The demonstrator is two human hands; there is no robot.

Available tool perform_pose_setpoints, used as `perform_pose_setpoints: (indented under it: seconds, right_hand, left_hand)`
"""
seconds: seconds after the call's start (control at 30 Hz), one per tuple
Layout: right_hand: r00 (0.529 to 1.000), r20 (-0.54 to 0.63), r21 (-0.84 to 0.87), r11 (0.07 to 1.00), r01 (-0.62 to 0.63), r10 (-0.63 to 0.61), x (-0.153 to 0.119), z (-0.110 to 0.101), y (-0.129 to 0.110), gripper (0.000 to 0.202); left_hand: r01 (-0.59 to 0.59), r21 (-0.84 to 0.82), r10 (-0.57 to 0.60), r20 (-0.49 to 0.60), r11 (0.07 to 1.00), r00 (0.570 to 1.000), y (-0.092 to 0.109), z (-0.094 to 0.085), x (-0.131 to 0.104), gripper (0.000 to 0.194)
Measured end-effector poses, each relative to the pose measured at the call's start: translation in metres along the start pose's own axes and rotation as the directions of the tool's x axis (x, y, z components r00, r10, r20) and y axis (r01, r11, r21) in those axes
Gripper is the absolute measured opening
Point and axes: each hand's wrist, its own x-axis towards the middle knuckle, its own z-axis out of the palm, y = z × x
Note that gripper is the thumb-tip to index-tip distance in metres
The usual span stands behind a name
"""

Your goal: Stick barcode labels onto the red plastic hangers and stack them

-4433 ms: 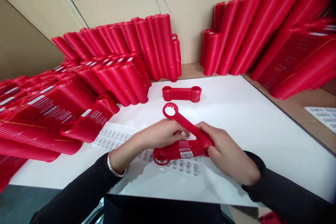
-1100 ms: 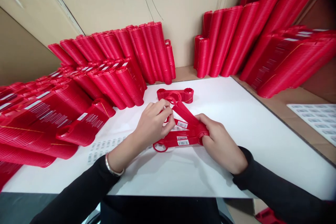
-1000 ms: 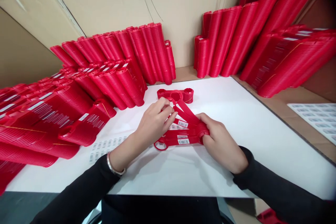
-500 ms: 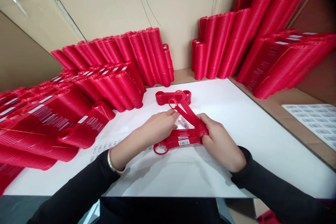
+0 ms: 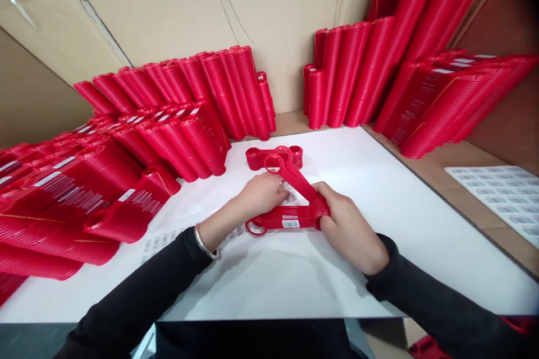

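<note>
Clasping fanned red ring-ended pieces (image 5: pixel 298 184), the right hand (image 5: pixel 352 227) borders open tabletop (image 5: pixel 404 235); red stacks (image 5: pixel 196 143) crowd leftward. The left hand's (image 5: pixel 261 193) grip seems hidden; I cannot tell.

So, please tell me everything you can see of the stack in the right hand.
The stack is of thin red pieces, seemingly plastic, with ringed ends. The right hand grips one end; from there the pieces fan out, some angled toward the back. The lower part shows a white barcode label. I cannot tell whether the left hand touches it.
</note>
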Motion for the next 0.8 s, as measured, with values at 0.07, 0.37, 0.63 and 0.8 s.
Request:
perform_pose_setpoints:
  seconds: [0.07, 0.37, 0.63, 0.8]
  right_hand:
    - [1.000, -0.002, -0.003, 1.000, -0.001, 0.001, 0.000, 0.000, 0.000, 0.041]
    - [1.000, -0.009, 0.030, 1.000, 0.000, 0.000, 0.000, -0.001, 0.000, 0.036]
    - [1.000, -0.015, 0.058, 0.998, 0.001, -0.001, 0.002, -0.002, 0.000, 0.041]
    - [1.000, 0.001, 0.051, 0.998, 0.026, -0.026, 0.000, -0.001, -0.003, 0.038]
  left_hand:
    - [-0.023, -0.035, 0.022, -0.038, 0.999, 0.999, 0.000, 0.001, 0.000, 0.024]
    - [-0.094, -0.311, 0.041, -0.173, 0.946, 0.984, 0.003, 0.005, -0.008, 0.015]
    - [-0.062, -0.703, -0.038, -0.126, 0.709, 0.991, 0.013, -0.022, -0.031, 0.016]
    - [0.009, -0.774, -0.126, -0.092, 0.633, 0.988, 0.023, -0.029, -0.033, 0.019]
